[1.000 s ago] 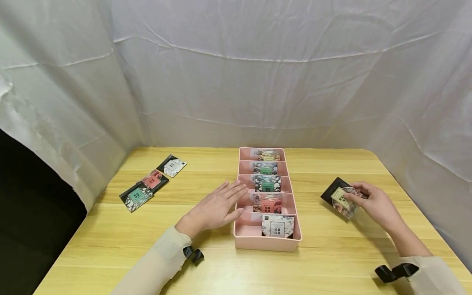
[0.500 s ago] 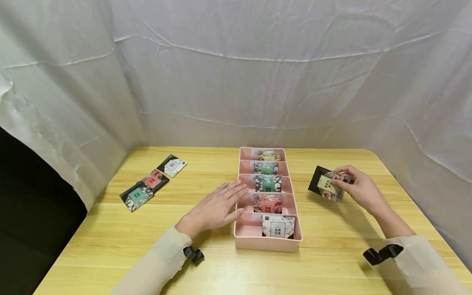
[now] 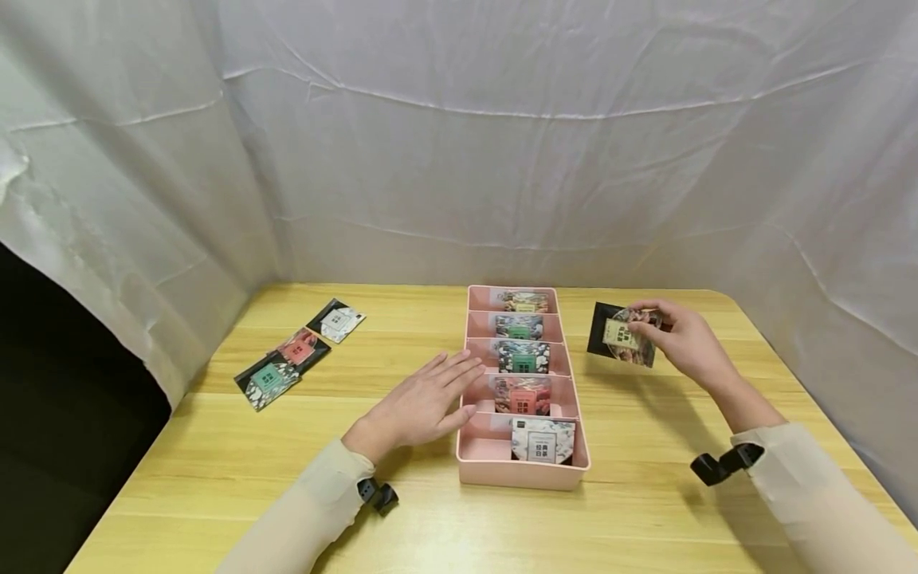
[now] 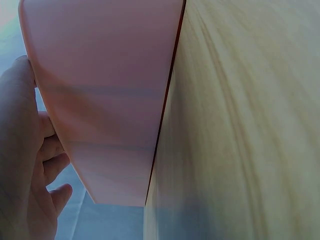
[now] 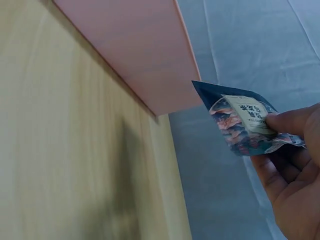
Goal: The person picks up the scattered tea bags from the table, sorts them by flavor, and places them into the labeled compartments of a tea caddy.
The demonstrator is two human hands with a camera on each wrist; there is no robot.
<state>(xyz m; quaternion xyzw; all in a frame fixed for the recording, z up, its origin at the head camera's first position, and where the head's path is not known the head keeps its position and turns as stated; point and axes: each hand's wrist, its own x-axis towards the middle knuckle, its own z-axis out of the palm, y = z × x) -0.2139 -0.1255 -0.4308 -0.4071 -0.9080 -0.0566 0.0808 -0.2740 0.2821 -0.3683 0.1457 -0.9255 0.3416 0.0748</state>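
Observation:
Between thumb and fingers my right hand [image 3: 681, 339] pinches a tea bag sachet [image 3: 622, 335] with a black top and a yellow label, raised over the table right of the pink box. The right wrist view shows the same sachet [image 5: 245, 122] tilted, thumb on its label. My left hand [image 3: 423, 402] lies with straight fingers along the left rim of the pink divided box [image 3: 523, 476]. In the left wrist view its fingers [image 4: 50, 150] touch that rim. Each compartment holds sachets: yellow-labelled [image 3: 526, 303] at the back, green ones, a red one [image 3: 523, 396], and a white one [image 3: 543, 441] in front.
On the table's left side lie a white sachet [image 3: 338, 322], a red sachet [image 3: 297, 349] and a green sachet [image 3: 268, 383], the last two overlapping. A grey-white cloth [image 3: 459, 159] hangs behind and at both sides of the wooden table [image 3: 402, 319].
My right hand has carried the yellow-labelled sachet left and farther back, closer to the box. The sachet has turned more upright. My left hand stays in place on the box rim.

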